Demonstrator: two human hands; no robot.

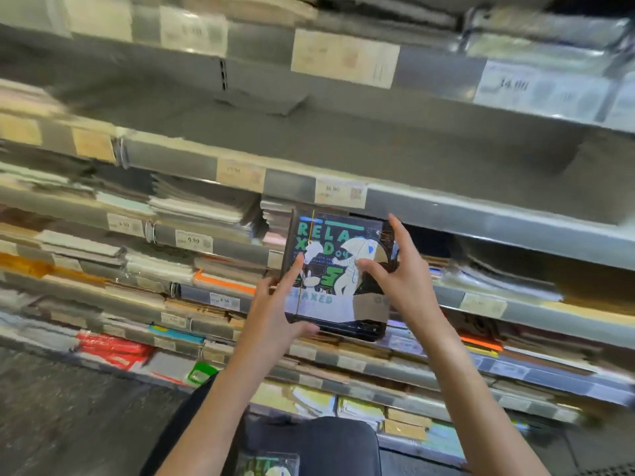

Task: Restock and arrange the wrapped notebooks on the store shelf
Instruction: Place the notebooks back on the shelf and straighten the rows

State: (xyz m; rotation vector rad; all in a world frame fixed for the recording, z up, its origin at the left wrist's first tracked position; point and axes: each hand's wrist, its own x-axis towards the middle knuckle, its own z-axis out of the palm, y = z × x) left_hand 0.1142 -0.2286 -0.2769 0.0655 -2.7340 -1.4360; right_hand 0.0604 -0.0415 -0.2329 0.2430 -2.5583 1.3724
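Shelving of grey metal [446, 214] fills the view, tier above tier, each front edge carrying paper price labels [340, 196]; the tiers hold blurred stacks of flat wrapped stationery [206, 207], too smeared to count. Dark floor [51, 407] lies at near left. One black, square, plastic-wrapped notebook printed with green "RELAXED" lettering and white cartoon figures [338, 269] stands nearly upright at centre, its top edge just under the lip of a middle tier. Two bare hands hold it. Left hand [278, 310] grips the lower left corner, thumb beneath, forefinger stretched up across the cover. Right hand [398, 273] pinches the right edge, thumb on the cover, fingers spread behind and above. A second wrapped item with similar green print [271, 465] rests on the person's dark-clothed lap [326, 438] at near centre, partly cut off by the frame.
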